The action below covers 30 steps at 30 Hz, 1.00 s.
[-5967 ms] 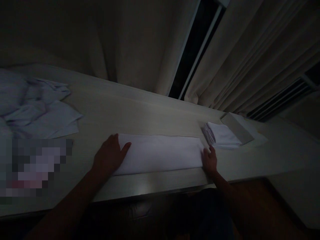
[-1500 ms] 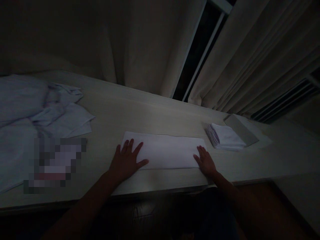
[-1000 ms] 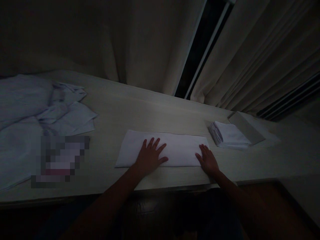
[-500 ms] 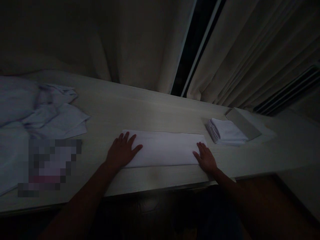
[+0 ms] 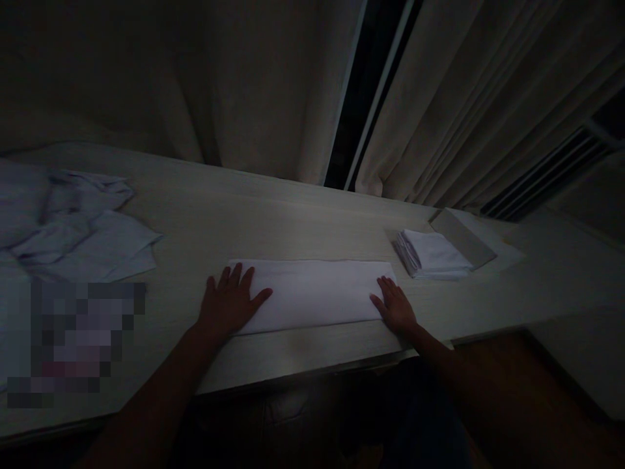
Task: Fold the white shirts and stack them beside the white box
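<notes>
A white cloth (image 5: 312, 294), folded into a long flat strip, lies on the pale wooden table (image 5: 273, 225) in front of me. My left hand (image 5: 230, 301) rests flat on its left end, fingers spread and thumb pointing inward. On the right end lies my right hand (image 5: 396, 306), palm down with the fingers stretched out. Neither hand grips the fabric. Beyond my right hand sits a small stack of folded white cloths (image 5: 434, 254).
Crumpled white cloths (image 5: 88, 228) are heaped at the left, beside a pixelated patch. A grey-white flat piece (image 5: 463, 238) lies behind the folded stack. Long beige curtains (image 5: 439, 98) hang along the back edge. The table's front edge runs just before my body.
The view has shifted slightly, so the things on the table appear a little further left. Both hands stay flat on the ends of the folded cloth.
</notes>
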Each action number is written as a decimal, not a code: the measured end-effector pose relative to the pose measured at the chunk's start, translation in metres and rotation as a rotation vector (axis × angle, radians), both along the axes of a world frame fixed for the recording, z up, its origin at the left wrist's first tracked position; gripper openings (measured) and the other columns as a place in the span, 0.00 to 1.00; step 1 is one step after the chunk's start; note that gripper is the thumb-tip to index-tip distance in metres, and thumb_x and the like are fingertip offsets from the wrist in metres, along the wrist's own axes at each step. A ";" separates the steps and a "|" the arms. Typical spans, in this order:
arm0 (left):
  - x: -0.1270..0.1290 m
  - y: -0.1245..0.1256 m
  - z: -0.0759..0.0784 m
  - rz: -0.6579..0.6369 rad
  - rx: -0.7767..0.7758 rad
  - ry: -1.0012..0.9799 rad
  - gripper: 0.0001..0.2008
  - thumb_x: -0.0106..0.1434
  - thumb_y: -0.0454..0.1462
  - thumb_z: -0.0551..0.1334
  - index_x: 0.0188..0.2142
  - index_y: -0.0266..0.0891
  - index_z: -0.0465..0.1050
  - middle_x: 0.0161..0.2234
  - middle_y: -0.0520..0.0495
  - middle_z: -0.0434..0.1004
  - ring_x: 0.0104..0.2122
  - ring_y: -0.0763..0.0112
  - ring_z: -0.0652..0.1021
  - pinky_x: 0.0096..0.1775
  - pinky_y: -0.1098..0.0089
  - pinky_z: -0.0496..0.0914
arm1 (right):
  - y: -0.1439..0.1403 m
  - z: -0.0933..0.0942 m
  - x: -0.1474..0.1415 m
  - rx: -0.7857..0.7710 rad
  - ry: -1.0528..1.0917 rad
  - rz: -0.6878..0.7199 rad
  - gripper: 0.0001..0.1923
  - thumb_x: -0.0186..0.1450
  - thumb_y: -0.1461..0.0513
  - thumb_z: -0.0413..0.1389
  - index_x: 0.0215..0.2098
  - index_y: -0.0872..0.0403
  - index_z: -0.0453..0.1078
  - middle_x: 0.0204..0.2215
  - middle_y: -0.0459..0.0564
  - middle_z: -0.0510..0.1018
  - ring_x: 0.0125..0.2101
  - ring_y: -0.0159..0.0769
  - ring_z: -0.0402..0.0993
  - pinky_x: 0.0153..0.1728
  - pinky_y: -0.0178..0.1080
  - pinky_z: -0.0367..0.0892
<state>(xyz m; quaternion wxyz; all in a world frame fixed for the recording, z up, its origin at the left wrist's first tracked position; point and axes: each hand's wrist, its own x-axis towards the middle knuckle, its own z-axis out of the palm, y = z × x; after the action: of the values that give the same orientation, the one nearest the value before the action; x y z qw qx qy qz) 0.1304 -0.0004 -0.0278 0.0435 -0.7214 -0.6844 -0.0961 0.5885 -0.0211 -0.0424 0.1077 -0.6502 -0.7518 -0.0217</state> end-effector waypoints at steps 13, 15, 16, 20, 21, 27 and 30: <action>-0.011 0.012 0.013 -0.047 0.046 -0.036 0.40 0.66 0.58 0.40 0.65 0.34 0.57 0.68 0.34 0.53 0.67 0.46 0.53 0.62 0.46 0.49 | 0.024 0.045 -0.062 -0.089 -0.085 0.161 0.39 0.70 0.40 0.34 0.69 0.54 0.50 0.68 0.56 0.52 0.68 0.49 0.42 0.65 0.57 0.41; -0.008 0.010 0.015 -0.075 0.089 -0.020 0.37 0.67 0.56 0.39 0.66 0.35 0.56 0.68 0.35 0.52 0.68 0.49 0.51 0.64 0.46 0.45 | 0.028 0.053 -0.112 -0.106 -0.077 0.295 0.38 0.70 0.40 0.34 0.70 0.53 0.49 0.69 0.55 0.51 0.69 0.47 0.42 0.66 0.55 0.43; -0.007 0.009 0.015 -0.093 0.109 -0.010 0.35 0.68 0.54 0.39 0.66 0.36 0.56 0.68 0.36 0.51 0.68 0.50 0.50 0.64 0.46 0.43 | 0.029 0.055 -0.140 -0.105 -0.077 0.367 0.39 0.70 0.40 0.35 0.70 0.53 0.48 0.69 0.54 0.49 0.69 0.47 0.41 0.66 0.54 0.43; -0.006 0.006 0.010 -0.140 0.090 -0.009 0.32 0.69 0.51 0.39 0.66 0.40 0.55 0.69 0.39 0.50 0.68 0.51 0.51 0.64 0.47 0.45 | 0.031 0.051 -0.236 -0.093 -0.073 0.558 0.41 0.68 0.37 0.33 0.70 0.52 0.44 0.70 0.52 0.47 0.69 0.45 0.40 0.66 0.54 0.43; -0.007 0.006 0.007 -0.139 0.069 -0.012 0.32 0.69 0.52 0.40 0.66 0.40 0.55 0.69 0.39 0.51 0.68 0.50 0.52 0.63 0.47 0.47 | 0.031 0.048 -0.250 -0.104 -0.078 0.585 0.42 0.68 0.37 0.32 0.70 0.53 0.44 0.70 0.52 0.48 0.69 0.46 0.41 0.66 0.54 0.44; -0.013 0.006 -0.006 -0.077 0.047 -0.008 0.35 0.67 0.56 0.43 0.66 0.39 0.56 0.68 0.37 0.52 0.68 0.47 0.51 0.63 0.50 0.47 | 0.039 0.040 -0.230 -0.111 -0.091 0.601 0.38 0.69 0.38 0.35 0.70 0.45 0.45 0.70 0.48 0.46 0.69 0.47 0.41 0.65 0.55 0.45; -0.011 0.005 -0.005 -0.067 0.032 -0.026 0.36 0.66 0.57 0.43 0.66 0.40 0.56 0.69 0.38 0.50 0.68 0.46 0.51 0.64 0.50 0.46 | 0.050 0.040 -0.175 -0.125 -0.070 0.527 0.35 0.70 0.40 0.36 0.70 0.43 0.45 0.70 0.46 0.46 0.69 0.46 0.41 0.65 0.55 0.46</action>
<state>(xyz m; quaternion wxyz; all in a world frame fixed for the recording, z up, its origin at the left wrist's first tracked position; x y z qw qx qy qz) 0.1191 0.0051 -0.0326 0.0428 -0.7418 -0.6587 -0.1180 0.4134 0.0286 -0.0021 0.0433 -0.4362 -0.8982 0.0313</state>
